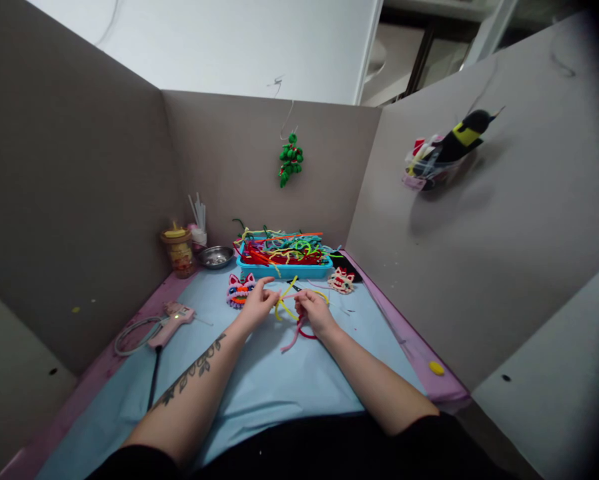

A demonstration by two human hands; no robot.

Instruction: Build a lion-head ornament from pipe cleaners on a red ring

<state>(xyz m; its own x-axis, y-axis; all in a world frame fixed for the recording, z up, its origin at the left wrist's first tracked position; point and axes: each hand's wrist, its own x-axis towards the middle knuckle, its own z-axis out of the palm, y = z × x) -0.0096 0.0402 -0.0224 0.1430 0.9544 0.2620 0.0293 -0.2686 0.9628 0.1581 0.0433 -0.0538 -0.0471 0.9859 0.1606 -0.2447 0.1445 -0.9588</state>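
Observation:
My left hand and my right hand meet over the light blue mat, both pinching bent pipe cleaners. A yellow pipe cleaner loops between the two hands. Pink and red pipe cleaners trail down from my right hand onto the mat. Just behind the hands stands a turquoise tray heaped with several coloured pipe cleaners. A finished pink and orange lion-head figure lies next to my left hand, and a white and red one lies behind my right hand.
A pink glue gun with a grey cord lies at the left. A jar, a cup of white sticks and a metal bowl stand at the back left. Grey partition walls enclose the desk; a green ornament hangs on the back one.

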